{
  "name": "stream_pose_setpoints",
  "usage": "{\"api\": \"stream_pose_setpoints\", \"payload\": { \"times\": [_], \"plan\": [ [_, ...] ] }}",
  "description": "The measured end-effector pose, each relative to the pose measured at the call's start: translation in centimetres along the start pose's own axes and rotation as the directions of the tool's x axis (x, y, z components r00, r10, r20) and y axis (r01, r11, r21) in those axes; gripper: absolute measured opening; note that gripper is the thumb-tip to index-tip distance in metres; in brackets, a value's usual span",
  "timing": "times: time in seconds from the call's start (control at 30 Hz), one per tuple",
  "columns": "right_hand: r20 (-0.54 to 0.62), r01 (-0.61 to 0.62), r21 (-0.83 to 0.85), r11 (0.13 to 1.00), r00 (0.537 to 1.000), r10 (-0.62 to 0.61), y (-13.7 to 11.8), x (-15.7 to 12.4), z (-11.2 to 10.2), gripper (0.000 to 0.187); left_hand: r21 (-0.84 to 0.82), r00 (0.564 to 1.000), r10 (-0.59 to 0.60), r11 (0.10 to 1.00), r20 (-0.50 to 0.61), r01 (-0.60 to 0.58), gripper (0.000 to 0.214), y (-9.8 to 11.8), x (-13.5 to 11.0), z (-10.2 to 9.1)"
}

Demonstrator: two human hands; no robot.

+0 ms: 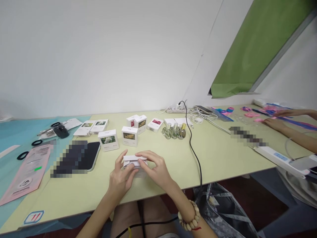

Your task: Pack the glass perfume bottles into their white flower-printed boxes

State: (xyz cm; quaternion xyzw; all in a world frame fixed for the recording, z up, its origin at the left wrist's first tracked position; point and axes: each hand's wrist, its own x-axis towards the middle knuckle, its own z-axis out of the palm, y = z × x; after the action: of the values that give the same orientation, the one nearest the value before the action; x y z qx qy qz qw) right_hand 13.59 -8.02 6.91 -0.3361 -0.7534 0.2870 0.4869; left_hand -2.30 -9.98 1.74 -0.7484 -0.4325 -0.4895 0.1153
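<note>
My left hand [122,178] and my right hand [155,169] both grip a small white box [134,161] with its flap up, held just above the pale green table [218,155] near its front edge. My right wrist wears a beaded bracelet [189,219]. Beyond the hands stand several small white boxes with flower pictures, such as one [108,139] at the left and another [129,136] in the middle. A cluster of small glass bottles [174,131] sits further right.
A dark phone [81,157] lies left of my hands, with a pink packet [28,173] and black rings [22,155] beyond it. A black cable [194,152] crosses the table to a power strip [177,109]. Another person's hands [277,123] work among pink pieces at the right.
</note>
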Motion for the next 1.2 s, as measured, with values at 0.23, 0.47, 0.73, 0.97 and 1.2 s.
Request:
{"api": "stream_pose_setpoints", "payload": {
  "times": [0.23,0.47,0.73,0.97,1.2],
  "plan": [
    [0.096,0.025,0.004,1.0,0.995,-0.026,0.7,0.2,-0.7,0.02,0.206,0.991,0.035,0.978,-0.126,-0.008,0.026,0.0,-0.1,-0.3],
    [0.176,0.067,-0.001,0.998,0.982,-0.066,1.1,0.0,-1.3,0.022,0.192,0.983,-0.015,0.98,-0.181,0.05,0.026,0.2,-0.3,-0.1],
    [0.19,0.086,-0.027,0.996,0.979,-0.079,2.1,-0.7,-1.0,0.02,0.139,0.978,-0.016,0.989,-0.21,0.046,0.039,0.3,-0.7,0.2],
    [0.274,-0.08,0.082,0.993,0.96,0.054,1.6,-0.2,-1.3,0.015,-0.077,0.96,-0.159,0.98,0.231,0.181,0.047,-0.6,-0.2,-0.7],
    [0.033,-0.083,-0.074,0.994,0.996,0.086,3.3,5.2,-0.4,0.038,0.087,0.936,-0.335,0.941,0.112,0.326,0.036,-5.0,-0.1,-2.6]
  ]
}}
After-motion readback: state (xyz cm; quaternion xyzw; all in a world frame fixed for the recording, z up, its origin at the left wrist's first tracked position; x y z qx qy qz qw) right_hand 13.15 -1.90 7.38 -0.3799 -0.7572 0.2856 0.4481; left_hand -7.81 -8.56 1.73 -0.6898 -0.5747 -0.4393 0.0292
